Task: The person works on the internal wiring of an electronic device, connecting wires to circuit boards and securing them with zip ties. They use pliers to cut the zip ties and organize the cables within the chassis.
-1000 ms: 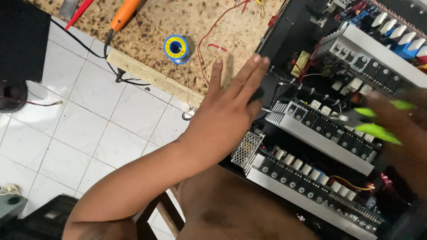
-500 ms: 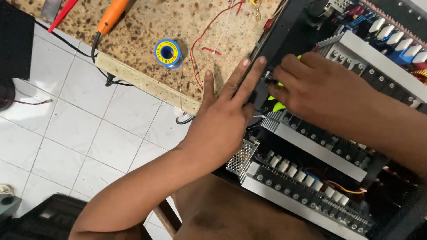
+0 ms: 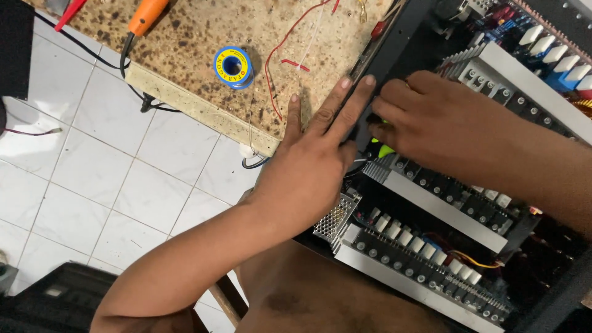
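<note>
White square floor tiles (image 3: 92, 166) are filling the left side of the view; above them a speckled brown worktop with a pale edge (image 3: 203, 55) is running diagonally across the upper part, and an open black metal chassis packed with circuit boards (image 3: 394, 55) is lying against its right edge.

On the worktop a small spool of solder wire with a blue and yellow rim (image 3: 232, 66) is sitting well apart from the hands; an orange-handled soldering tool (image 3: 147, 15) is lying near the top edge, its black cable (image 3: 132, 80) trailing over the edge of the top; thin red wires (image 3: 277, 61) are curling between the spool and the chassis.

The left hand (image 3: 308, 172) is reaching up from the lower left on a long bare forearm, palm down; its fingers (image 3: 345, 108) are stretched out straight and slightly spread, pressing flat across the worktop's edge and the black chassis wall, clamped on nothing.

The right hand (image 3: 425, 123) is coming in from the right, knuckles up, just beside the left fingertips; its fingers are curled together down into the chassis, closing on a small bright green object (image 3: 385, 150) that is mostly hidden beneath them, so what it is I cannot tell.

Inside the chassis long silver aluminium heat-sink bars carrying rows of black transistors (image 3: 444, 213) are lying parallel, below and to the right of the hands; a perforated metal box (image 3: 336, 216) is sitting just under the left wrist.
</note>
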